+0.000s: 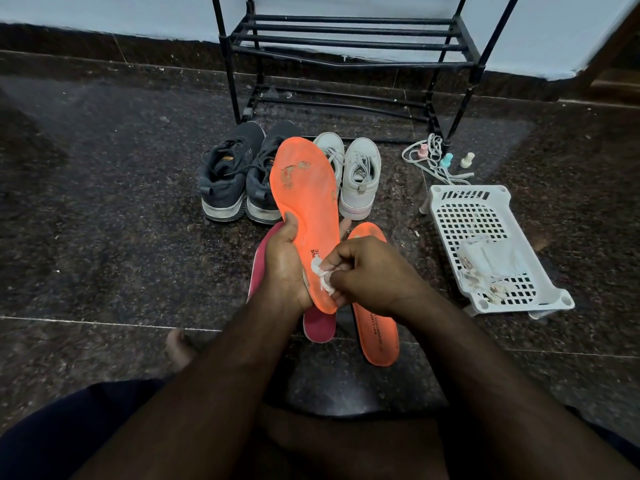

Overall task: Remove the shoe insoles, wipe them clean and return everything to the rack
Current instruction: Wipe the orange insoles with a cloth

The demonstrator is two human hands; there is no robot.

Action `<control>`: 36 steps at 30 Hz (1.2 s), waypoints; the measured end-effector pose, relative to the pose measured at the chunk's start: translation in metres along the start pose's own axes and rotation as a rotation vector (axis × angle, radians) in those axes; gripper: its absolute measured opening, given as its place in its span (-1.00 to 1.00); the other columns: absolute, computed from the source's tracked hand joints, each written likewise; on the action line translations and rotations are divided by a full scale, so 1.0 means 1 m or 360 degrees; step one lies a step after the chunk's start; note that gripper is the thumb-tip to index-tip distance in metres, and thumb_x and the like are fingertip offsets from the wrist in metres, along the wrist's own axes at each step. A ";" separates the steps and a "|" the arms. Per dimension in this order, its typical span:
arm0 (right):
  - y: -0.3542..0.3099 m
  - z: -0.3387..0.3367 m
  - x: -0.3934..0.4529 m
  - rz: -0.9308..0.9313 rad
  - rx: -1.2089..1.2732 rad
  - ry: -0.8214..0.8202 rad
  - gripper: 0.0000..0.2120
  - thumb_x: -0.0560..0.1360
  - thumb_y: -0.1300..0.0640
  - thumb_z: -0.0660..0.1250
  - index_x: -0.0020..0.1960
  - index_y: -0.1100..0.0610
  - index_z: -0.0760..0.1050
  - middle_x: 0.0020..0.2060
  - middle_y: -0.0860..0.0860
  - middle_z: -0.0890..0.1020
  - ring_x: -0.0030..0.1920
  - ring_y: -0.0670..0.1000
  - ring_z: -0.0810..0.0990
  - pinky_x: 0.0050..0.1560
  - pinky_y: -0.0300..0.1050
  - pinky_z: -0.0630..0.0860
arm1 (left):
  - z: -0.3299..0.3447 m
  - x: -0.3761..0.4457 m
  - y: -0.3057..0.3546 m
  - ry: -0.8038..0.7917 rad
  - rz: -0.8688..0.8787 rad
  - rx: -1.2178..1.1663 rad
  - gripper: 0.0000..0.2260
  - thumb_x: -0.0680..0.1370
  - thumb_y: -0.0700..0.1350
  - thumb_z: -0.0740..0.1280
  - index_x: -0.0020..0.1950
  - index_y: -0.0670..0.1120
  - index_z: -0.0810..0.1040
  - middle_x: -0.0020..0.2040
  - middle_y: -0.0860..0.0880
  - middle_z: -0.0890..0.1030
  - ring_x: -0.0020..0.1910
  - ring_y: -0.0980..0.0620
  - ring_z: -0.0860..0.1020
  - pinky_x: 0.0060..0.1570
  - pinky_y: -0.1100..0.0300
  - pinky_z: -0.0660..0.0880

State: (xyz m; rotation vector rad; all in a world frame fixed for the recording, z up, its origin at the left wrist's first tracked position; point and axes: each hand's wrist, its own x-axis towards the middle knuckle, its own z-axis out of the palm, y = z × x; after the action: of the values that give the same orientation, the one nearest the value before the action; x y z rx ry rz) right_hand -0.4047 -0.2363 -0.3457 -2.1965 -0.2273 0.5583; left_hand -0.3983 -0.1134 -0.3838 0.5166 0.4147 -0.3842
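Head view shows the left hand (289, 268) gripping the raised orange insole (304, 209) by its heel end, thumb curled over the near-left edge and fingers wrapped behind. The insole's long axis runs from the hands up and away toward the rack (346, 43), toe end farthest from the person, worn face turned toward the camera. The right hand (374, 275) pinches a small white wipe (323, 275) against the insole's heel area, just beside the left hand's grip. The dirt patches sit well up the forefoot, so the coming stroke probably has to travel away from the body along that long axis, with the right hand doing the reaching while the left holds steady.

On the floor (104, 202) beneath lie a second orange insole (377, 337) and a pink insole (318, 325), partly hidden by the arms. The dark shoes (235, 174) and white shoes (356, 174) stand between the hands and the rack. A white basket (491, 244) holding used wipes sits to the right.
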 end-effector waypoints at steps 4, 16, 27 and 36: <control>0.001 -0.002 0.002 0.0034 0.0082 0.0028 -0.77 0.43 0.34 0.31 -0.18 0.03 0.58 -0.33 0.08 0.68 -0.31 0.11 0.70 -0.11 0.11 0.67 | 0.001 0.002 0.000 -0.0013 -0.0061 -0.0001 -0.22 0.61 0.36 0.01 -0.10 -0.27 0.74 0.05 -0.22 0.70 -0.10 -0.22 0.71 0.16 -0.13 0.44; -0.004 0.001 -0.001 -0.0018 -0.0053 0.0029 -0.81 0.41 0.34 0.29 -0.16 0.09 0.60 -0.33 0.06 0.69 -0.34 0.05 0.70 -0.12 0.03 0.66 | -0.003 0.005 -0.001 0.0043 0.0003 -0.0050 -0.24 0.62 0.33 0.05 -0.16 -0.27 0.74 0.10 -0.22 0.69 -0.10 -0.20 0.71 0.12 -0.10 0.49; -0.002 0.005 0.002 -0.0030 -0.0132 0.0120 -0.78 0.40 0.31 0.29 -0.21 0.00 0.57 -0.28 0.01 0.69 -0.27 0.03 0.69 -0.09 0.03 0.65 | -0.001 0.004 -0.001 0.0045 0.0008 -0.0049 -0.23 0.62 0.33 0.03 -0.18 -0.28 0.74 0.07 -0.23 0.69 -0.11 -0.20 0.72 0.08 -0.11 0.51; 0.002 -0.005 0.004 -0.0009 -0.0127 0.0257 -0.78 0.40 0.29 0.32 -0.20 -0.03 0.59 -0.27 -0.05 0.68 -0.25 0.01 0.69 -0.05 0.03 0.64 | 0.001 0.003 -0.001 0.0032 -0.0020 -0.0047 -0.28 0.63 0.33 0.04 0.19 -0.29 0.61 0.11 -0.27 0.67 -0.06 -0.24 0.70 0.09 -0.15 0.50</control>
State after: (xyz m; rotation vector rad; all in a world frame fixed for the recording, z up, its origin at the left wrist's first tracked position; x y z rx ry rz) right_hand -0.3991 -0.2394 -0.3455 -2.3043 -0.1727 0.3714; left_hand -0.3957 -0.1158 -0.3851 0.4899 0.4427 -0.3848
